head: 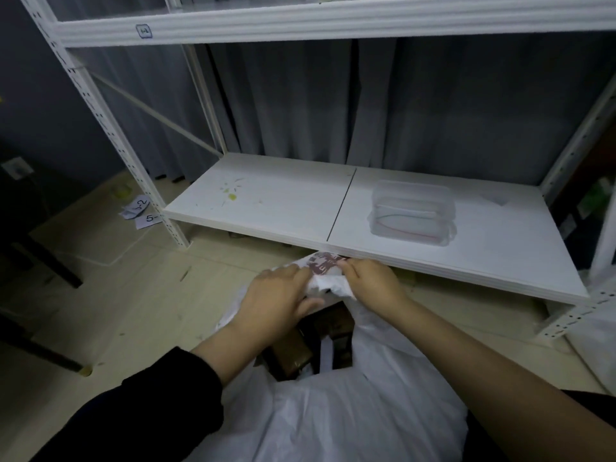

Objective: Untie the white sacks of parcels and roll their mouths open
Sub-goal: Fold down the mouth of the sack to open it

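The far rim of the white plastic sack (333,415) (printed in dark red) is pinched by the left grip (280,295) and the right grip (370,278). Brown cardboard parcels (328,325) are exposed in its mouth just below both grips; a clear plastic box (413,211) is seen beyond the right grip
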